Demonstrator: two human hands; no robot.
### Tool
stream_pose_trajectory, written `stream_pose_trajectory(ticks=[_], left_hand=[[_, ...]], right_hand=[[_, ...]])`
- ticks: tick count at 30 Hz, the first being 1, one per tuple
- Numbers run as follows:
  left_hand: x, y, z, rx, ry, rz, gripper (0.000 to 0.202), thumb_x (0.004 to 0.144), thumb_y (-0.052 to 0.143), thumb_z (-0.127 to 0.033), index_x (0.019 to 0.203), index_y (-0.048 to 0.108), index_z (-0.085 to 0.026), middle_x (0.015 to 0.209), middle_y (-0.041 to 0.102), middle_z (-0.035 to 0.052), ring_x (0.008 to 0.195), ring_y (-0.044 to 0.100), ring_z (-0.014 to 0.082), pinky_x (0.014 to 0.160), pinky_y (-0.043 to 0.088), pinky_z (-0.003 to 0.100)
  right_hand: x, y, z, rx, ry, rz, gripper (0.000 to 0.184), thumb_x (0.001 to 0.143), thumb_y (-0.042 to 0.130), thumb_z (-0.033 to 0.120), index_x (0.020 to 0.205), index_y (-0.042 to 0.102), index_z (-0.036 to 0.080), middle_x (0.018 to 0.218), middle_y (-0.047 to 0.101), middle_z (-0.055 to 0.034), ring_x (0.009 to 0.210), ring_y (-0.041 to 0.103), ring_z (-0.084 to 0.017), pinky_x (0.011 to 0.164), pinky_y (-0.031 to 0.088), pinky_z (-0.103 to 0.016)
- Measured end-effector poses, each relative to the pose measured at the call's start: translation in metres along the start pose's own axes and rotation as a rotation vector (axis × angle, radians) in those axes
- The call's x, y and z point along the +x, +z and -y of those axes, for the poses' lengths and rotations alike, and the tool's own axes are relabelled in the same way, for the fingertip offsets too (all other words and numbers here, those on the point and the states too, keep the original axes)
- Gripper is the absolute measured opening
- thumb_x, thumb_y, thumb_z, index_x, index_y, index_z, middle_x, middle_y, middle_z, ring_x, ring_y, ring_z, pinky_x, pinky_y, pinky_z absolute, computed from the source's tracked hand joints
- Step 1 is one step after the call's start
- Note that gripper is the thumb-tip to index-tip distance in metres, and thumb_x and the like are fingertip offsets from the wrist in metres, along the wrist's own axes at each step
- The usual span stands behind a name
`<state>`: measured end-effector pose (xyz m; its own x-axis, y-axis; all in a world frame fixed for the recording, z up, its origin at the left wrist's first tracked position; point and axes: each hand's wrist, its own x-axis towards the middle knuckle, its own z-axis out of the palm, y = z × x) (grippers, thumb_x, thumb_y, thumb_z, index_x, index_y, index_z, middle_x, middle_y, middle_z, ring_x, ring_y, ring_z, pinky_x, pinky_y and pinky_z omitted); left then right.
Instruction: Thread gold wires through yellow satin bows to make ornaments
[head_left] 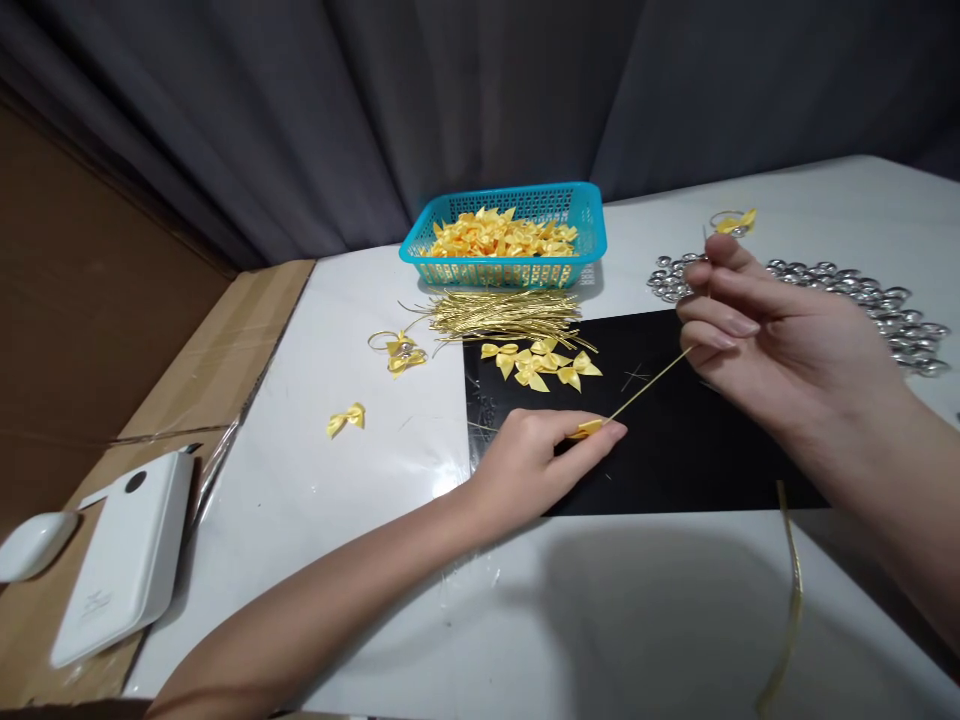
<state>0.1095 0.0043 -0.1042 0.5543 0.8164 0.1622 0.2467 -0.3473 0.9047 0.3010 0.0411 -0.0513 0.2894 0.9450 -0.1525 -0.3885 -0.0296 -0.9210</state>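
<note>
Grey curtain [480,100] behind a white table [315,350], with a black mat [675,460] near its front edge. Left hand [525,465] pinches a yellow bow [586,430] over the mat's middle. Right hand [757,330], fingers pressed together, pinches the gold wire [649,388] stretched between them — thin and taut, so an uneven pull could likely kink it or slip it from the bow.

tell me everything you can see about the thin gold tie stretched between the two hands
The gold tie is a thin, straight strand with a metallic sheen. It runs on a slant and looks pulled straight. The left hand pinches its lower end together with a small yellow bow, and the right hand grips its upper end in the fingers. It lies over the black mat; whether it touches the mat cannot be told.
</note>
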Motion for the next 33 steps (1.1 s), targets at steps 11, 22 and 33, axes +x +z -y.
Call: stream_pose_trajectory(ticks=[11,22,33], left_hand=[[-0.005,-0.006,0.001,-0.029,-0.052,0.008,0.035,0.091,0.050,-0.040,0.092,0.075,-0.016,0.086,0.075,0.0048,0.075,0.068,0.0165,0.068,0.050,0.025],[-0.009,-0.017,0.003,-0.251,-0.260,0.053,0.033,0.088,0.056,-0.040,0.092,0.073,-0.012,0.090,0.075,0.0112,0.080,0.070,0.0178,0.078,0.054,0.030],[-0.006,-0.025,0.002,-0.663,-0.423,0.077,0.033,0.089,0.050,-0.034,0.092,0.072,-0.009,0.082,0.074,0.0115,0.071,0.067,0.0154,0.081,0.049,0.031]], right_hand=[[0.026,-0.022,0.005,0.046,-0.103,-0.113,0.032,0.086,0.045,-0.002,0.083,0.067,0.021,0.079,0.050,-0.0002,0.048,0.015,-0.003,0.046,0.017,-0.023],[0.025,-0.019,0.003,-0.018,-0.092,-0.107,0.028,0.085,0.045,-0.001,0.082,0.064,0.019,0.075,0.048,0.0001,0.048,0.016,-0.004,0.049,0.016,-0.028],[0.025,-0.018,-0.003,-0.103,-0.094,-0.086,0.022,0.082,0.045,-0.002,0.084,0.059,0.016,0.072,0.047,0.0008,0.046,0.020,-0.002,0.049,0.018,-0.028]])
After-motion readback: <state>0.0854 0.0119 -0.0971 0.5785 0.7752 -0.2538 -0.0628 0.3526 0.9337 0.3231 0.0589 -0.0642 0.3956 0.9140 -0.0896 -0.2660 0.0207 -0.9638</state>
